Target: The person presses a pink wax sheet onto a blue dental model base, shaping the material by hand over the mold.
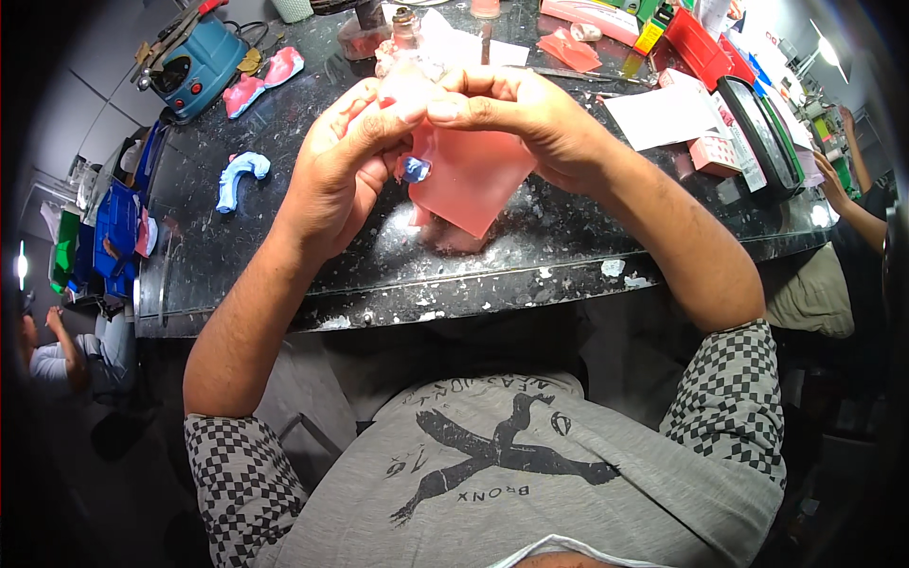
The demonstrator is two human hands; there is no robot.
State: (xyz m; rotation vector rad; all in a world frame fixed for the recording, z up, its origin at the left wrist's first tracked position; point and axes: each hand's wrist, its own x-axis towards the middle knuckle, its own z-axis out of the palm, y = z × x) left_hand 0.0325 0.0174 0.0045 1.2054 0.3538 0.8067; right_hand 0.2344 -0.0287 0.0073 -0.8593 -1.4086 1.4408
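Both my hands are raised over the near part of the dark bench, thumbs and fingertips close together. A thin pink wax sheet (473, 180) hangs below them, one corner pointing toward me. My right hand (525, 114) pinches its upper edge, with the thumb laid along it. My left hand (350, 156) is closed at the sheet's upper left, fingers curled. A small blue piece (415, 170) shows beside my left fingers, against the sheet's left edge. Glare washes out the pale, pinkish part between my fingertips, so its shape is unclear.
A blue arch-shaped piece (241, 178) and pink-and-white moulded pieces (265, 81) lie left, near a teal machine (201, 68). A small burner (405, 26) stands beyond my hands. White paper (663, 115) and a black case (760, 133) lie right. Another person's hand (833, 182) is at far right.
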